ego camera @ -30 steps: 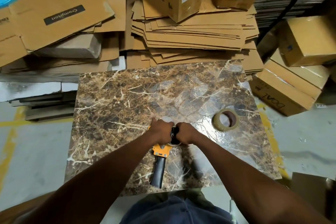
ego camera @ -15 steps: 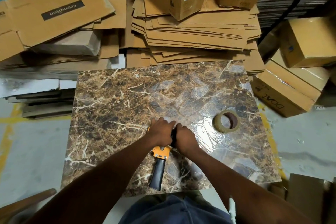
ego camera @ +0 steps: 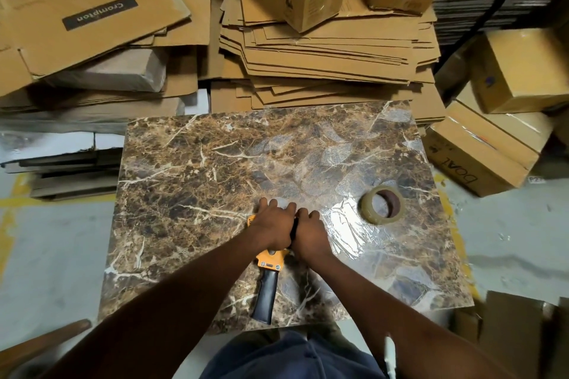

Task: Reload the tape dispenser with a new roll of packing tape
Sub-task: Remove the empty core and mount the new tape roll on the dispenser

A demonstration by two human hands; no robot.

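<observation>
- The orange tape dispenser with a black handle (ego camera: 267, 280) lies on the brown marbled table (ego camera: 184, 194), near its front edge.
- The left hand (ego camera: 272, 231) and right hand (ego camera: 309, 235) both clasp the dispenser's head, knuckles touching.
- A tan roll of packing tape (ego camera: 381, 205) lies flat to the right, apart from the hands.

Glossy brown marble-look table (ego camera: 191, 181), pale veins all over, and glare flaring off its film-like sheen just beside the tape roll (ego camera: 381, 204), translucent tan and shiny. Near the table's front edge, the tape dispenser (ego camera: 268, 274): painted orange metal with screws, smooth black handle. Beyond the table, matt corrugated cardboard sheets (ego camera: 323, 61), rough-edged.
</observation>
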